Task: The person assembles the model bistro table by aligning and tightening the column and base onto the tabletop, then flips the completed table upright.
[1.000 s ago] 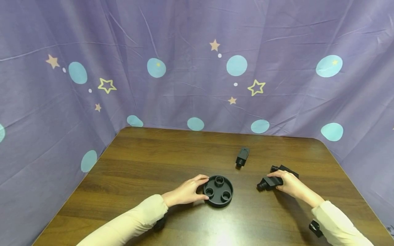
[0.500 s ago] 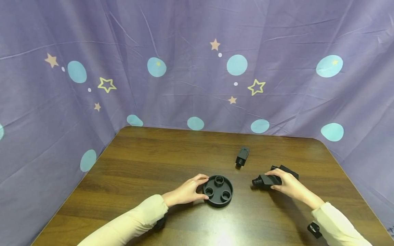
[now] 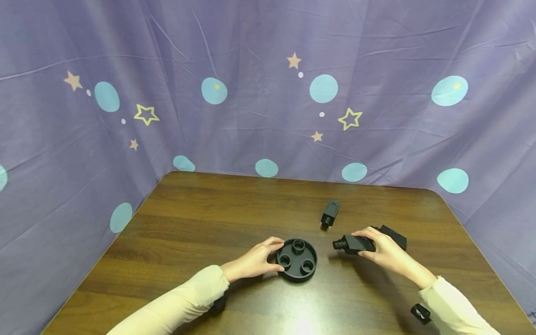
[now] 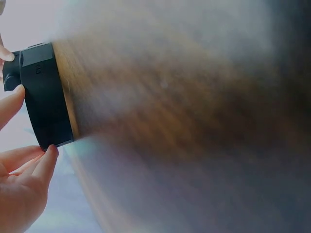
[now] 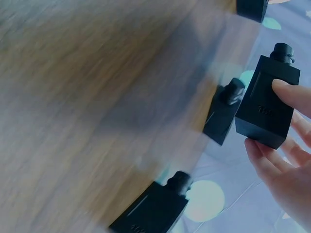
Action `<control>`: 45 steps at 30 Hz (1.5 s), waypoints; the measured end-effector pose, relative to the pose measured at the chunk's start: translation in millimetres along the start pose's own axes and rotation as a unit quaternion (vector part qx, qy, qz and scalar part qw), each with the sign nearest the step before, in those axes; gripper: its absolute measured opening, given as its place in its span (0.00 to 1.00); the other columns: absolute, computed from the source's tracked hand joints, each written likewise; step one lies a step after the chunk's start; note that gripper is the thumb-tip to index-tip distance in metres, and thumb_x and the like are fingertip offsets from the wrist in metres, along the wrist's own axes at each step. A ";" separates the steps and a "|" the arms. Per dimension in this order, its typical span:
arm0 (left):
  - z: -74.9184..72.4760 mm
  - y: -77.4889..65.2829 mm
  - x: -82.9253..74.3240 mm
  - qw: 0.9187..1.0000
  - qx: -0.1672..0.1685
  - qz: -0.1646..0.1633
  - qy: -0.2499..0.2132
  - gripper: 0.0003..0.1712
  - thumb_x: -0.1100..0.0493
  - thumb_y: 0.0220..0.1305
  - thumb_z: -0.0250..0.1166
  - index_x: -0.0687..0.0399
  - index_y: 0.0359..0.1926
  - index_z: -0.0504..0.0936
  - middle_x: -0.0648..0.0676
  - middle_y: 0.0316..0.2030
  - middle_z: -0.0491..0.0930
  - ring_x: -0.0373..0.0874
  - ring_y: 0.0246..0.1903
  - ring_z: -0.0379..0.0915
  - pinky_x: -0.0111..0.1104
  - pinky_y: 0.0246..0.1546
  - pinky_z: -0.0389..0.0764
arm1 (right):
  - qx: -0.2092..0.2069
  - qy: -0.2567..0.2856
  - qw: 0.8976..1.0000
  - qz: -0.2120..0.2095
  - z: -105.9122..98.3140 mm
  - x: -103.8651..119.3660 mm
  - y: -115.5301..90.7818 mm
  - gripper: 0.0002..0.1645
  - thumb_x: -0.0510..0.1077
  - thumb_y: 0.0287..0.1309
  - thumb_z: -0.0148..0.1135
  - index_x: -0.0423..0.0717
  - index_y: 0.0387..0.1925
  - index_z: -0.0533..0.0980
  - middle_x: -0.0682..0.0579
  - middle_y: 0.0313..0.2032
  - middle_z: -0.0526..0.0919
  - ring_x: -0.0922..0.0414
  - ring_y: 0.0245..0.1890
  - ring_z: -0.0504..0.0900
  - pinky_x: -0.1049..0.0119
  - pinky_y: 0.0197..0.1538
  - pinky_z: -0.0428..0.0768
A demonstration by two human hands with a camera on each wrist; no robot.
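Observation:
My left hand [image 3: 254, 261] grips the left rim of a round black base [image 3: 296, 263] on the table, thumb and fingers spread along its edge. Three ring-shaped sockets stand up inside it. In the left wrist view, the wall of the base [image 4: 46, 97] shows between thumb and fingers. My right hand [image 3: 387, 253] pinches a black rectangular block [image 3: 358, 244] with a ridged round neck, held above the table, neck pointing left toward the base. The right wrist view shows the thumb on the block's [image 5: 265, 104] face, by small unreadable raised marks.
A similar black block [image 3: 331, 211] lies behind, between base and right hand. Another block [image 3: 393, 236] lies just beyond my right hand, partly hidden. A small black object [image 3: 420, 314] shows beside the right sleeve. A patterned purple curtain [image 3: 251, 93] hangs behind the wooden table [image 3: 217, 195].
My right hand has carried the block left toward the round base, and its neck has turned to point more directly left. The left hand and the base have stayed in place.

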State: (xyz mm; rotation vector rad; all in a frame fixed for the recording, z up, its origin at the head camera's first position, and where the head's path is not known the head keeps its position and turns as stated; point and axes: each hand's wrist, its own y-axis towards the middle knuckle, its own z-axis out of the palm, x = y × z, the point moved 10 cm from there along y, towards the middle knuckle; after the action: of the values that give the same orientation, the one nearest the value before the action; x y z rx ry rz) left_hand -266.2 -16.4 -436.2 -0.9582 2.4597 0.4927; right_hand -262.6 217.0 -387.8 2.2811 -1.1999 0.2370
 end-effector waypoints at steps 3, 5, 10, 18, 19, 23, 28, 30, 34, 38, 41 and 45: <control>0.5 -0.2 0.1 1.000 0.000 0.001 -0.006 0.35 0.54 0.50 0.67 0.73 0.54 0.68 0.57 0.54 0.66 0.47 0.53 0.65 0.34 0.55 0.70 | -0.002 0.005 1.000 0.000 1.0 6.7 2.4 0.29 0.32 0.33 0.71 0.43 0.44 0.74 0.55 0.39 0.77 0.57 0.38 0.76 0.61 0.36 0.78; 0.9 -0.5 -0.1 1.000 0.000 0.000 -0.013 0.35 0.54 0.50 0.67 0.74 0.53 0.68 0.57 0.54 0.66 0.47 0.53 0.66 0.33 0.54 0.70 | -0.005 0.012 1.000 -0.007 1.7 12.6 3.9 0.29 0.32 0.32 0.71 0.43 0.44 0.74 0.56 0.39 0.76 0.57 0.38 0.77 0.61 0.37 0.78; 1.3 -0.6 0.1 0.999 0.003 -0.005 -0.035 0.35 0.56 0.50 0.67 0.75 0.53 0.67 0.59 0.55 0.65 0.47 0.51 0.68 0.29 0.52 0.71 | -0.013 0.022 0.999 -0.034 2.9 27.6 7.8 0.29 0.31 0.32 0.71 0.43 0.43 0.74 0.57 0.38 0.76 0.60 0.37 0.76 0.63 0.37 0.78; 4.5 -0.6 2.6 0.996 0.009 -0.011 -0.091 0.34 0.59 0.50 0.67 0.78 0.53 0.65 0.60 0.55 0.63 0.49 0.47 0.73 0.25 0.50 0.72 | -0.016 0.046 0.997 -0.066 7.6 46.8 14.1 0.28 0.31 0.30 0.71 0.41 0.41 0.75 0.55 0.38 0.76 0.60 0.37 0.76 0.64 0.38 0.79; 4.6 -0.5 2.5 0.996 0.008 -0.009 -0.093 0.34 0.59 0.50 0.67 0.78 0.53 0.65 0.61 0.55 0.63 0.50 0.47 0.73 0.26 0.50 0.72 | -0.016 0.048 0.996 -0.068 8.1 48.9 15.0 0.28 0.31 0.30 0.71 0.41 0.41 0.75 0.55 0.37 0.76 0.61 0.36 0.76 0.65 0.37 0.79; 4.8 -0.8 2.0 0.995 0.007 -0.006 -0.096 0.34 0.60 0.50 0.66 0.78 0.54 0.65 0.61 0.55 0.62 0.50 0.47 0.73 0.26 0.50 0.72 | -0.011 0.059 0.995 -0.074 9.1 58.4 18.5 0.27 0.30 0.29 0.69 0.41 0.40 0.75 0.55 0.37 0.76 0.64 0.34 0.74 0.68 0.33 0.78; 4.6 -1.1 2.4 0.995 0.006 -0.008 -0.096 0.34 0.60 0.50 0.67 0.78 0.54 0.65 0.61 0.55 0.62 0.50 0.47 0.73 0.25 0.50 0.72 | -0.017 0.052 0.994 -0.094 10.6 69.4 23.9 0.27 0.29 0.26 0.69 0.42 0.38 0.76 0.55 0.36 0.77 0.61 0.36 0.74 0.65 0.35 0.78; 4.4 -1.0 2.7 0.995 0.006 -0.010 -0.095 0.35 0.60 0.50 0.67 0.78 0.54 0.65 0.60 0.55 0.62 0.50 0.47 0.73 0.25 0.50 0.72 | -0.019 0.047 0.993 -0.103 11.3 73.8 26.0 0.27 0.29 0.25 0.70 0.43 0.37 0.76 0.55 0.36 0.77 0.59 0.37 0.74 0.64 0.36 0.78; 4.7 -1.7 3.2 0.995 0.007 -0.016 -0.101 0.35 0.60 0.50 0.67 0.77 0.54 0.65 0.60 0.55 0.62 0.50 0.47 0.73 0.25 0.50 0.72 | -0.013 0.043 0.992 -0.120 13.3 83.0 30.1 0.26 0.30 0.26 0.69 0.44 0.36 0.77 0.55 0.36 0.78 0.58 0.37 0.75 0.65 0.36 0.78; 4.6 -2.2 3.0 0.994 0.008 -0.020 -0.107 0.35 0.60 0.50 0.67 0.77 0.54 0.65 0.60 0.56 0.62 0.50 0.47 0.72 0.25 0.50 0.73 | -0.003 0.044 0.990 -0.134 15.7 89.9 33.1 0.24 0.31 0.28 0.68 0.43 0.36 0.77 0.56 0.36 0.78 0.59 0.37 0.74 0.66 0.36 0.77; 4.7 -2.0 2.8 0.994 0.010 -0.022 -0.109 0.35 0.60 0.50 0.67 0.77 0.54 0.65 0.60 0.56 0.62 0.50 0.47 0.72 0.25 0.49 0.73 | 0.005 0.045 0.989 -0.137 17.6 93.5 35.0 0.23 0.31 0.29 0.68 0.43 0.36 0.77 0.56 0.35 0.79 0.58 0.37 0.74 0.65 0.36 0.78; 4.4 -1.1 2.8 0.994 0.011 -0.023 -0.108 0.35 0.60 0.50 0.66 0.77 0.54 0.65 0.60 0.55 0.62 0.50 0.48 0.72 0.25 0.49 0.73 | 0.025 0.051 0.990 -0.125 20.6 95.9 37.8 0.23 0.31 0.31 0.67 0.43 0.37 0.77 0.54 0.36 0.79 0.58 0.37 0.74 0.65 0.37 0.78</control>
State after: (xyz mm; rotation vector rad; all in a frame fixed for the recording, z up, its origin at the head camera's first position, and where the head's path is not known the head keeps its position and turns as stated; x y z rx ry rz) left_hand -266.0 -16.5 -441.5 -0.9005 2.2399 0.5248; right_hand -238.7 120.8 -352.8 2.4034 -0.8547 0.2878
